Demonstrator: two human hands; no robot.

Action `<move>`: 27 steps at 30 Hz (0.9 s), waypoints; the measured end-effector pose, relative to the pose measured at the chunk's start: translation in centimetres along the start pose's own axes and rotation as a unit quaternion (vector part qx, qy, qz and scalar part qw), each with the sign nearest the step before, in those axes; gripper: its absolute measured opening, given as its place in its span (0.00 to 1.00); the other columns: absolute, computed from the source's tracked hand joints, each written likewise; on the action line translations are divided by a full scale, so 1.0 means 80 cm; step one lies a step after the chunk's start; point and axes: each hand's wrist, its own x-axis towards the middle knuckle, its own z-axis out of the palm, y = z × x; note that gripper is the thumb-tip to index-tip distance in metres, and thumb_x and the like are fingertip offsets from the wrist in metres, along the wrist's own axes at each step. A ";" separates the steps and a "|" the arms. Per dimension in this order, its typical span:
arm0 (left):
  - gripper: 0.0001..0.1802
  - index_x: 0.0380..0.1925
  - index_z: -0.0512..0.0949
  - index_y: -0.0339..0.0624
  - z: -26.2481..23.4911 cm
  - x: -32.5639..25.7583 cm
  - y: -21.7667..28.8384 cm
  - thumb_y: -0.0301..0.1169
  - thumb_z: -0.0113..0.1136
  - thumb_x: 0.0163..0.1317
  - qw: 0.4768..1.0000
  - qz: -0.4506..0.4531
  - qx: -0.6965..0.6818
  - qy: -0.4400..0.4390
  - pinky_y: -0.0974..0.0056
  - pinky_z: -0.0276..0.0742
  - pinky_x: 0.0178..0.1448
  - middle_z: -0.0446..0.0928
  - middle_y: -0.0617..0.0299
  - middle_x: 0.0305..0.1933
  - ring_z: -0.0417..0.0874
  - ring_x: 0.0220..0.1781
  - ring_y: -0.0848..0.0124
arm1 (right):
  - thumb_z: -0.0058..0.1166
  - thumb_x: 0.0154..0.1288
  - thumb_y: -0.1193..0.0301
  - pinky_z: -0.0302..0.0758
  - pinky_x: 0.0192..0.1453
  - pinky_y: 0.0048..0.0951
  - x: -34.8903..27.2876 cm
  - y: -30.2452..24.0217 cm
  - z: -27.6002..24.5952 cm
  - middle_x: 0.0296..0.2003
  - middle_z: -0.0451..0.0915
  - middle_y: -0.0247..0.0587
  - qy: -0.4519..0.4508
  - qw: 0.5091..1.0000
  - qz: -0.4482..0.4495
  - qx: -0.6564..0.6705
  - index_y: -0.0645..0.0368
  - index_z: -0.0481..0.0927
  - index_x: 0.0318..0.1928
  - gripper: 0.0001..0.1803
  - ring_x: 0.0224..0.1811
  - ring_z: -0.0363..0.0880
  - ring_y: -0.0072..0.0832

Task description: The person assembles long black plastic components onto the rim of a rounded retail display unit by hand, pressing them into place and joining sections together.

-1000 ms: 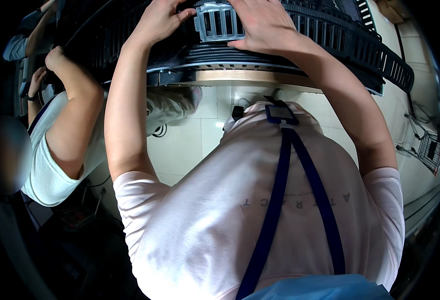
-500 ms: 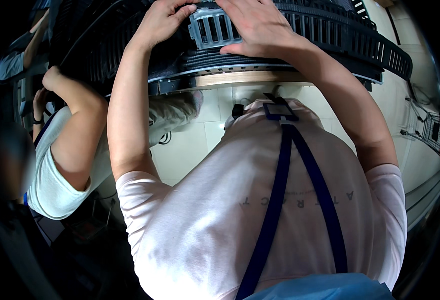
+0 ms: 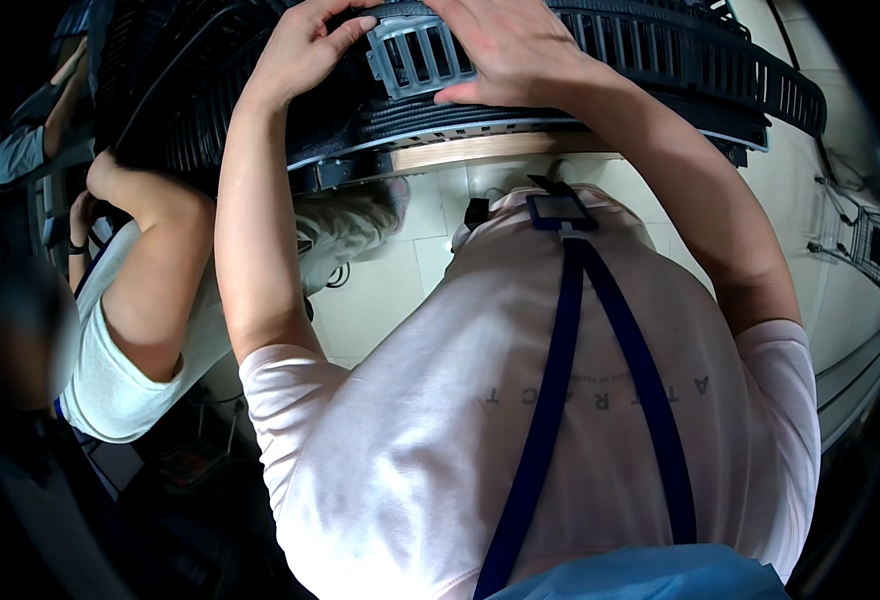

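Grey slotted clip [image 3: 420, 52] sits on black ribbed grille [image 3: 660, 50], top centre, above wooden tabletop [image 3: 490, 150] edge. Left hand [image 3: 305, 55] curled, fingertips pinching clip's left end. Right hand [image 3: 510, 45] flat, palm and fingers pressing clip's right side onto grille. Neither hand clenched into fist. Judgement: press evenly with both hands, keep clip square to ribs, thumbs steadying; avoid twisting thin slats. Co-worker's arm [image 3: 155, 270] braces grille at left, 1 wrist under rim.

Badge on your chest
Your small rectangular dark-framed badge [image 3: 560, 210] hangs on a blue lanyard [image 3: 570, 380], just below the bench edge.
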 end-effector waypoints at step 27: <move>0.54 0.57 0.64 0.33 0.046 -0.032 0.034 0.53 0.75 0.32 0.961 0.094 0.252 0.067 0.49 0.63 0.62 0.67 0.44 0.56 0.68 0.59 0.47 | 0.67 0.34 0.45 0.64 0.48 0.37 0.014 -0.004 0.004 0.40 0.76 0.40 -0.038 0.996 0.066 -0.051 0.66 0.73 0.51 0.47 0.44 0.73 0.32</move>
